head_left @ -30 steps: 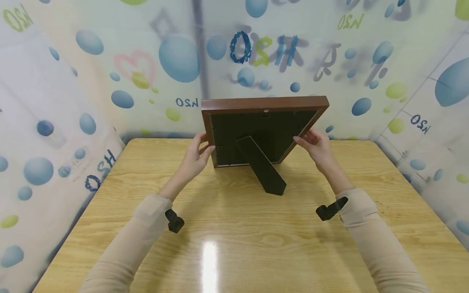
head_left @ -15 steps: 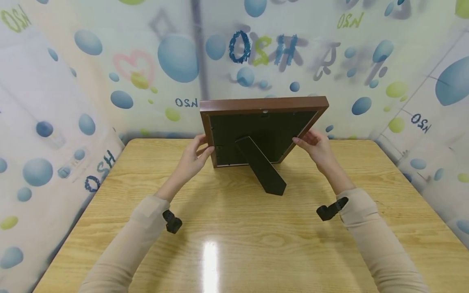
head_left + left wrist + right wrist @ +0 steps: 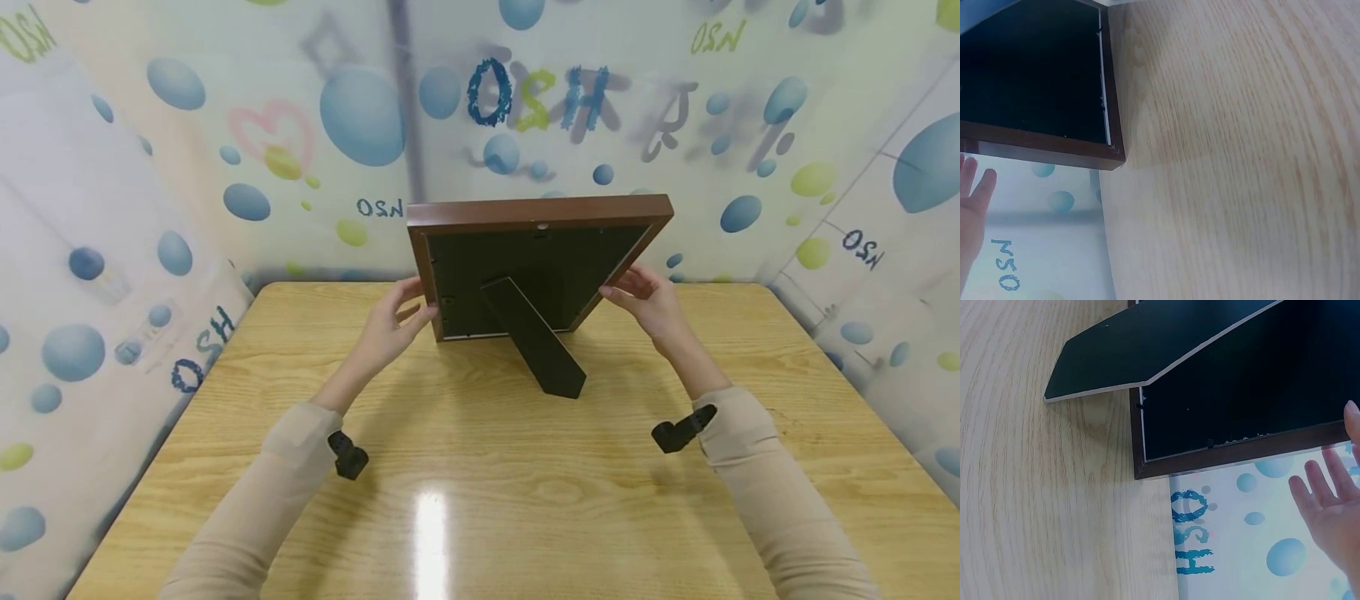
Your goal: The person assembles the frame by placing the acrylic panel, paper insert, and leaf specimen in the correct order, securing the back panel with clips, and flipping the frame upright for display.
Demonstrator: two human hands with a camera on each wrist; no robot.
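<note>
A brown picture frame [image 3: 542,213] with a black back panel [image 3: 465,275] stands upright on the table, leaning, its back toward me. Its black easel leg [image 3: 536,342] is swung out and reaches the tabletop. Beside the frame's left edge is my left hand [image 3: 390,325], fingers extended and loose, thumb tip close to the wood. The left wrist view has only part of that hand, just off the frame's side. My right hand [image 3: 648,308] is at the right edge, its thumb at the rim and its other fingers spread behind; contact is hard to tell.
The wood-grain table [image 3: 487,467] extends toward me from the frame. Close behind it rises a wall covering [image 3: 300,233] printed with blue and green bubbles and lettering, and similar panels flank both sides. A bright reflection lies on the front of the tabletop.
My left hand has drifted slightly left and down, its thumb easing off the frame's edge. My right hand has barely shifted. The frame keeps its place on the table.
</note>
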